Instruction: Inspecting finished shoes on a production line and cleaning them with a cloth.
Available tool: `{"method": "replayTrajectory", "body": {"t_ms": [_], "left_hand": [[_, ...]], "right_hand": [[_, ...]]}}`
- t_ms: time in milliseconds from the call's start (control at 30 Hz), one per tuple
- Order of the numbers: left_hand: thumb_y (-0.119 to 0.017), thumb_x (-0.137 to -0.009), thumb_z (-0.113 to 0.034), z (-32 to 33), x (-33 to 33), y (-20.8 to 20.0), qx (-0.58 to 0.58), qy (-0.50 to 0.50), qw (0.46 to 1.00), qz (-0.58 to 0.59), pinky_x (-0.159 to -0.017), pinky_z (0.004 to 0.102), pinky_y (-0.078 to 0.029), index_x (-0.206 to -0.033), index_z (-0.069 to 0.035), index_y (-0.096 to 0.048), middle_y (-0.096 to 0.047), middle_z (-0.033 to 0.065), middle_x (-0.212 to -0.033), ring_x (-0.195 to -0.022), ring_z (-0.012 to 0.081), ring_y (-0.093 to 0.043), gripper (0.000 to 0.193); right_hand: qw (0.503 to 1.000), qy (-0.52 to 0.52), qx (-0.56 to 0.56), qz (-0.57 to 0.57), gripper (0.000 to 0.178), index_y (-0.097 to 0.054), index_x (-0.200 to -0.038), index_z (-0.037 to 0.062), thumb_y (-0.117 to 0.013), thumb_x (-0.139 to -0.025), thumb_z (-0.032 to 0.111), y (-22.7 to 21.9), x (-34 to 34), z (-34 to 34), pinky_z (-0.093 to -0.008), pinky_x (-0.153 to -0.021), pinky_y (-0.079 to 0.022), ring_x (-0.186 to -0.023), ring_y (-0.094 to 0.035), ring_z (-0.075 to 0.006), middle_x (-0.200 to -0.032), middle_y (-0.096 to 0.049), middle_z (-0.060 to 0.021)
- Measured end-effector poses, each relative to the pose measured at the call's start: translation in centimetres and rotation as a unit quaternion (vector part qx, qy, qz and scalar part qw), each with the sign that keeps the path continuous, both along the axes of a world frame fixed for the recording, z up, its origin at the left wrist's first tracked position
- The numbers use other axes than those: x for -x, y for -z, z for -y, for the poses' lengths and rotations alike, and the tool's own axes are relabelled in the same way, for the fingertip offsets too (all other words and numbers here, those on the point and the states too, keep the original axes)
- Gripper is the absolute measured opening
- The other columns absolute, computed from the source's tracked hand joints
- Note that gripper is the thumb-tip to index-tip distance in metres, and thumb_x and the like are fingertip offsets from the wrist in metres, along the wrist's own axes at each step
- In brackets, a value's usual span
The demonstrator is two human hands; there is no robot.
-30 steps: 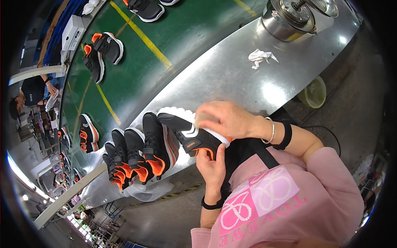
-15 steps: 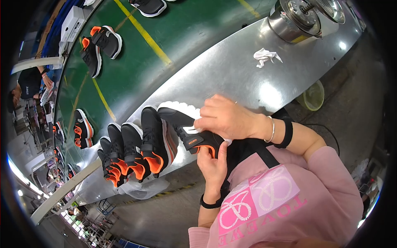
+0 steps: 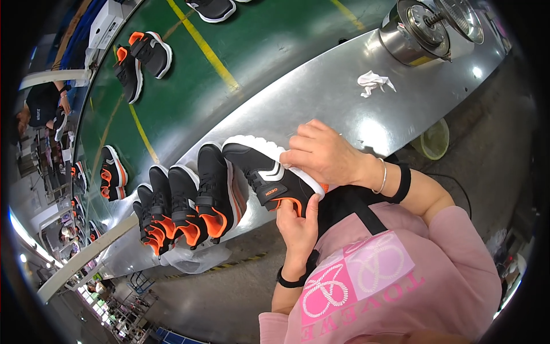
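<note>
A black sneaker (image 3: pixel 252 166) with a white sole and orange lining is tilted in my hands above the metal table's near edge. My left hand (image 3: pixel 297 226) holds it by the heel end, fingers inside the orange-lined opening and thumb outside. Closed against the sole's edge at midfoot is my right hand (image 3: pixel 323 155); its curled fingers hide whether anything small is under them. To the left, touching or nearly touching one another, stand several matching sneakers (image 3: pixel 213 183), toes pointing away from me.
The metal table (image 3: pixel 321 103) carries a crumpled white cloth (image 3: pixel 375 83) and a steel pot (image 3: pixel 415 34). Beyond lies a green conveyor belt (image 3: pixel 189 97) with more sneakers (image 3: pixel 152 54). A co-worker (image 3: pixel 46 106) handles a shoe at far left. A yellowish bin (image 3: pixel 432 140) stands below the table.
My right hand has shifted from the sneaker's side toward its sole edge, uncovering the white side stripe and the rear of the sole. My left hand keeps its hold.
</note>
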State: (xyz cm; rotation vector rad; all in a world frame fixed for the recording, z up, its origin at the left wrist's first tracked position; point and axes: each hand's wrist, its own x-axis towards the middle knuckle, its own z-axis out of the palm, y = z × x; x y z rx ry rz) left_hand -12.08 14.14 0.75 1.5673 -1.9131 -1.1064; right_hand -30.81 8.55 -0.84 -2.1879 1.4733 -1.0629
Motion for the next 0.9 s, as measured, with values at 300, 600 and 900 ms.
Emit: {"method": "replayTrajectory", "body": {"t_ms": [300,600,900], "left_hand": [[-0.082,-0.085,-0.028,0.3,0.4,-0.3,0.001,-0.036,0.999,-0.019,-0.056,0.0355,-0.036,-0.073,-0.002,-0.041,-0.045,0.0082,-0.066,-0.061,0.0191,-0.04,0.049],[-0.078,-0.087,-0.025,0.0,-0.1,-0.1,-0.035,-0.015,0.999,-0.002,-0.068,0.0438,-0.045,-0.095,0.001,-0.058,-0.062,0.0168,-0.083,-0.076,0.0355,-0.058,0.034],[-0.078,-0.087,-0.025,0.0,-0.2,0.0,-0.032,-0.008,0.999,0.009,-0.071,0.045,-0.047,-0.099,0.002,-0.058,-0.063,0.0186,-0.086,-0.08,0.0373,-0.059,0.035]], "right_hand": [[0.998,0.002,-0.027,0.052,0.021,-0.066,-0.096,0.0131,-0.074,-0.078,0.011,0.5,0.3,0.1,-0.0344,-0.076,-0.043,-0.08,-0.055,-0.0226,-0.083,-0.06,-0.0004],[0.986,-0.017,-0.066,0.154,0.013,-0.067,-0.093,0.0107,-0.074,-0.083,0.015,0.2,-2.8,1.3,-0.0352,-0.077,-0.046,-0.074,-0.059,-0.023,-0.083,-0.066,-0.0007],[0.984,-0.037,-0.098,0.143,0.013,-0.067,-0.091,0.01,-0.071,-0.086,0.022,0.2,-1.4,1.5,-0.0376,-0.077,-0.045,-0.075,-0.06,-0.0268,-0.082,-0.065,-0.0054]]}}
